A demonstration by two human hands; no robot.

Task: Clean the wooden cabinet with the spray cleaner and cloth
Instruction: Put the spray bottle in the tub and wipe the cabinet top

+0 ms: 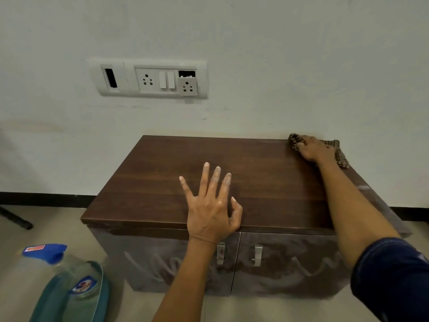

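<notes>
Wall (278, 54): pale, with a socket panel (148, 77) mounted above. Wooden cabinet (209, 163): stands against the wall, dark top, two dusty streaked doors. Spray cleaner (69, 282): on the floor left of the cabinet, blue cap, well apart from both my hands. My left hand (212, 205): fingers spread wide, holding nothing, over the top's front edge; contact unclear. My right hand (313, 148): at the far right back corner, fingers curled over the bunched checked cloth (339, 152), pressing it onto the top.
</notes>
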